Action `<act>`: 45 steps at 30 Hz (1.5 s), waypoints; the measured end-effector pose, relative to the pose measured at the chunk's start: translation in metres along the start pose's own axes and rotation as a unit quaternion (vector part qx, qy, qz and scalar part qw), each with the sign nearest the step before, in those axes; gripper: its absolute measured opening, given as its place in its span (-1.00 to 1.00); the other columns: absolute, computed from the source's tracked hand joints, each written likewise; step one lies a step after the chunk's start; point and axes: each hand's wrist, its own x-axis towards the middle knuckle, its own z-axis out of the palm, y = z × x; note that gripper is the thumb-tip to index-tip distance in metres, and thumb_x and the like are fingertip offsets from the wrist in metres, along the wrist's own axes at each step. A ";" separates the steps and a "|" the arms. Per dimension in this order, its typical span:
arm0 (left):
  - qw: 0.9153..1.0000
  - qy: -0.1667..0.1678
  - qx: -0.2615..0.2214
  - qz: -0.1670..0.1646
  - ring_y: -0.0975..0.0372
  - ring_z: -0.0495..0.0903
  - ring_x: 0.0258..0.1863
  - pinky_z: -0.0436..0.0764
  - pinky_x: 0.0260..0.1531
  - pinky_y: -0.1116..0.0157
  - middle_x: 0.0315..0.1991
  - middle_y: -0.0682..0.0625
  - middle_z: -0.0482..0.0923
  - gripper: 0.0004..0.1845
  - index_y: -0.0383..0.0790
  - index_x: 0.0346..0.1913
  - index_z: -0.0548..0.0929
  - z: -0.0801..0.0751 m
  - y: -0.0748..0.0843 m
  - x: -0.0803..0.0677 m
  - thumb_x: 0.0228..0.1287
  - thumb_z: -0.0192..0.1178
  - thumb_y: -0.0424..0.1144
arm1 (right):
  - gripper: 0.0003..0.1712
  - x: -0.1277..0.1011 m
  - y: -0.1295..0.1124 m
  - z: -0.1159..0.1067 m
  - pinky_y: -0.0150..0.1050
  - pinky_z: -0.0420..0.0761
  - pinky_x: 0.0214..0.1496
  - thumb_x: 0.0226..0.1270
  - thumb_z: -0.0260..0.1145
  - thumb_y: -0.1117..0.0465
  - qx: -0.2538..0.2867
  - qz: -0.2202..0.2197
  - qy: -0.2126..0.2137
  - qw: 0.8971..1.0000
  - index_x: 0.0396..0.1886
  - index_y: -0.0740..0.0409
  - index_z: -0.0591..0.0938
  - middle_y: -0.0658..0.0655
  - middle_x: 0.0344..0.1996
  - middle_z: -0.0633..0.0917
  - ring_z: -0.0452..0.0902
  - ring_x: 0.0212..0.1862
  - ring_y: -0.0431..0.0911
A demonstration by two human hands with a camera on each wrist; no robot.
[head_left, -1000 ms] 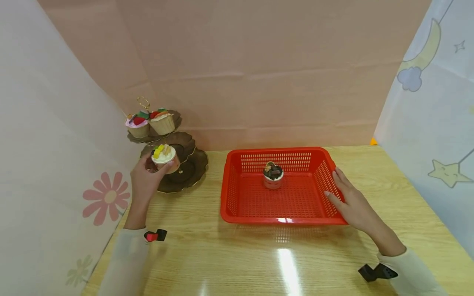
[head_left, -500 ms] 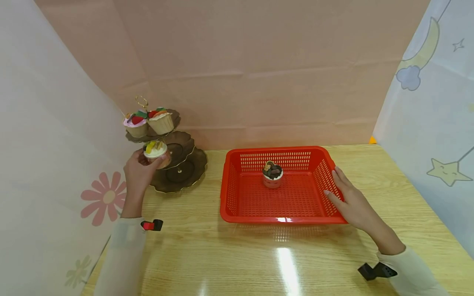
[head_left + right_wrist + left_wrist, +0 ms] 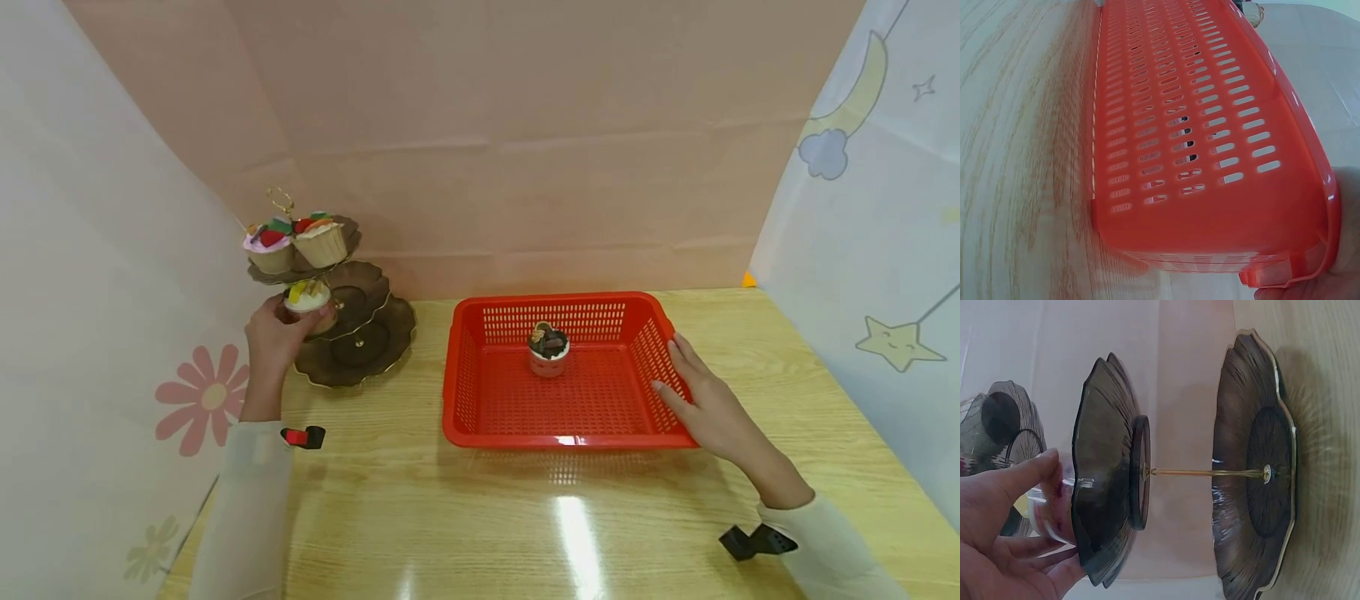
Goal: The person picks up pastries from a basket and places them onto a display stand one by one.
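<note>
My left hand (image 3: 272,333) grips a toy cupcake (image 3: 309,302) with white cream and yellow fruit between thumb and fingers. The cupcake is at the middle plate of a dark three-tier cake stand (image 3: 367,293); in the left wrist view its pink cup (image 3: 1060,503) overlaps that plate's edge (image 3: 1100,469). My right hand (image 3: 708,404) holds the right rim of a red plastic basket (image 3: 457,375), thumb inside and fingers outside. Inside the basket stands a chocolate-topped cupcake (image 3: 549,354) in a pink cup.
On the stand's top plate sit a pink-cream cupcake (image 3: 270,250) and a white-cream cupcake (image 3: 322,242). A gold ring handle (image 3: 280,200) rises above them. The wooden table (image 3: 480,517) meets a pink backdrop (image 3: 450,125), with patterned side sheets at left and right.
My left hand has carried the yellow-fruit cupcake left and back, from in front of the stand onto its middle tier. The right hand keeps its hold on the basket rim.
</note>
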 end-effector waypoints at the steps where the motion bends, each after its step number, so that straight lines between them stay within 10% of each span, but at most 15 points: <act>1: 1.000 -0.001 0.004 0.003 0.00 0.57 -0.13 0.41 -0.32 0.48 -0.01 -0.36 0.65 -0.30 -0.46 0.23 0.54 -0.001 0.000 0.001 0.22 0.44 0.00 | -0.14 0.000 0.000 0.000 0.46 0.02 0.39 0.61 0.13 0.06 0.000 0.001 0.000 1.000 0.58 0.43 -0.06 0.31 0.62 -0.18 -0.13 0.53 0.45; 20: 0.989 -0.146 0.008 0.029 0.55 0.50 -0.36 0.50 -0.37 0.59 0.03 -0.44 0.62 -0.36 -0.48 0.31 0.48 -0.024 -0.007 0.024 0.37 0.31 -0.06 | -0.15 0.000 -0.001 0.002 0.44 0.03 0.40 0.62 0.11 0.05 -0.007 -0.005 0.004 1.000 0.57 0.45 -0.04 0.30 0.62 -0.16 -0.12 0.53 0.44; 25: 0.988 -0.155 0.000 0.029 0.14 0.63 -0.10 0.50 -0.32 0.60 0.12 -0.47 0.56 -0.29 -0.52 0.37 0.37 -0.026 -0.004 0.020 0.39 0.30 -0.05 | -0.15 0.000 -0.002 0.001 0.44 0.03 0.40 0.62 0.11 0.05 -0.007 -0.003 0.005 1.000 0.58 0.44 -0.05 0.32 0.62 -0.16 -0.12 0.53 0.44; 29: 0.989 -0.145 0.016 0.038 -0.28 0.47 0.26 0.62 0.10 0.16 0.34 -0.54 0.33 -0.14 -0.62 0.48 0.13 -0.029 -0.001 0.010 0.45 0.23 -0.04 | -0.14 0.000 -0.003 0.001 0.44 0.03 0.40 0.62 0.12 0.06 -0.008 0.000 0.006 1.000 0.58 0.42 -0.06 0.32 0.62 -0.17 -0.12 0.53 0.45; 33: 0.988 -0.143 0.035 0.051 -0.40 0.27 0.36 0.36 0.23 -0.28 0.48 -0.52 0.05 -0.12 -0.55 0.52 0.05 -0.035 0.004 -0.004 0.48 0.19 -0.01 | -0.15 0.001 -0.002 0.001 0.43 0.02 0.41 0.62 0.12 0.06 -0.007 -0.001 0.004 1.000 0.58 0.43 -0.05 0.31 0.62 -0.17 -0.14 0.54 0.44; 45: 0.970 -0.230 0.071 0.020 -0.44 0.19 0.38 0.35 0.21 -0.34 0.56 -0.42 -0.06 -0.02 -0.28 0.62 -0.17 -0.046 0.036 -0.037 0.49 0.09 0.18 | -0.15 0.000 -0.004 0.000 0.45 0.04 0.39 0.62 0.12 0.07 -0.009 0.000 0.006 1.000 0.58 0.42 -0.05 0.33 0.62 -0.17 -0.10 0.52 0.47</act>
